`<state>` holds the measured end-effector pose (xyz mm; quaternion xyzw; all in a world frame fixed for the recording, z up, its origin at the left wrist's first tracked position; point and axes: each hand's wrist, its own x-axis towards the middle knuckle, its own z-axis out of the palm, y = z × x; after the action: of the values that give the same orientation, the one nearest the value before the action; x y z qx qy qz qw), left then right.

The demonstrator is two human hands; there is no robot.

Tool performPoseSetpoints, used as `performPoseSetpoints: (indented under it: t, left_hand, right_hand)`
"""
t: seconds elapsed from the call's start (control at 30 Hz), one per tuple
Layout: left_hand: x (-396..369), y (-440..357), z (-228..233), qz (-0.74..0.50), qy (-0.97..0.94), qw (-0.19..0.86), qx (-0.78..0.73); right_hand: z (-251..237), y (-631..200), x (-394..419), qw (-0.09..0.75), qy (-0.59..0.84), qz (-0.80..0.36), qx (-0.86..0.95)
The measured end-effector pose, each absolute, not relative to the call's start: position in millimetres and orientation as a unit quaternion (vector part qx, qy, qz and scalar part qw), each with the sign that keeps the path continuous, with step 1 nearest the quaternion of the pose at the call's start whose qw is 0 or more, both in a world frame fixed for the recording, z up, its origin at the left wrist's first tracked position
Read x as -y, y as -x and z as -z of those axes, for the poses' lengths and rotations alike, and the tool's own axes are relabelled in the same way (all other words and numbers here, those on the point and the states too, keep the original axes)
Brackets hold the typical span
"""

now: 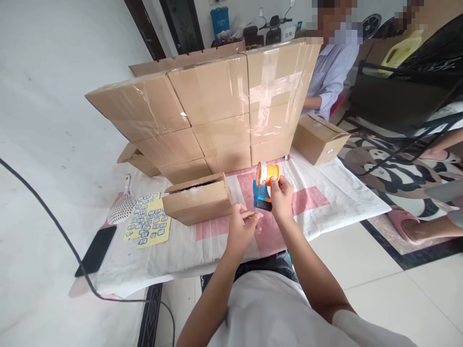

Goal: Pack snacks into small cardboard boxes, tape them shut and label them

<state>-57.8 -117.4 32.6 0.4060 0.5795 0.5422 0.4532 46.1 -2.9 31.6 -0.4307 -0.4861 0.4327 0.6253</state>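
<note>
Both hands meet over the cloth-covered worktop: the right hand grips a blue tape dispenser upright, the left hand pinches something small just beside it, perhaps the tape end. Left of them lies a small carton; beyond, stacked cartons wall the far edge.

Blue tape dispenser with orange roll, upright, above pink-white cloth

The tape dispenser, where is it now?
Head view, centre: the tape dispenser is in the right hand, above the pink-and-white cloth, right of the small cardboard box.
</note>
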Motion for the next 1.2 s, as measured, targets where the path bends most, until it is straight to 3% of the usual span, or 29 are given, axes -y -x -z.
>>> performPoseSetpoints:
  t: [0.1, 0.2, 0.4, 0.53, 0.73, 0.93, 1.2]
  left_hand:
    - [116.0, 55.9, -25.8, -0.542, -0.415, 0.411, -0.605]
    - [115.7, 59.3, -15.8, -0.538, -0.42, 0.372, -0.629]
    - [118.0, 79.1, -6.9, -0.558, -0.414, 0.379, -0.612]
    - [119.0, 90.2, -20.3, -0.59, -0.412, 0.381, -0.58]
    - [129.6, 104.3, -45.9, -0.647, -0.371, 0.384, -0.544]
    - [142.5, 135.3, -70.6, -0.643, -0.409, 0.332, -0.556]
    - [173.2, 166.2, -79.5, -0.589, -0.475, 0.23, -0.612]
  right_hand:
    - [-20.8, -48.5, -7.5, 0.62, 0.409, -0.496, 0.449]
    - [-11.3, -63.6, -22.7, 0.628, 0.407, -0.483, 0.454]
    - [-1.9, -84.9, -56.4, 0.66, 0.442, -0.393, 0.463]
    - [13.4, -77.5, -65.2, 0.601, 0.487, -0.368, 0.516]
    - [-7.5, -79.7, -11.4, 0.599, 0.517, -0.215, 0.572]
    - [-82.8, -36.7, 42.9, 0.451, 0.216, -0.335, 0.798]
    - [-122.9, 19.2, 41.8, 0.282, 0.103, -0.339, 0.892]
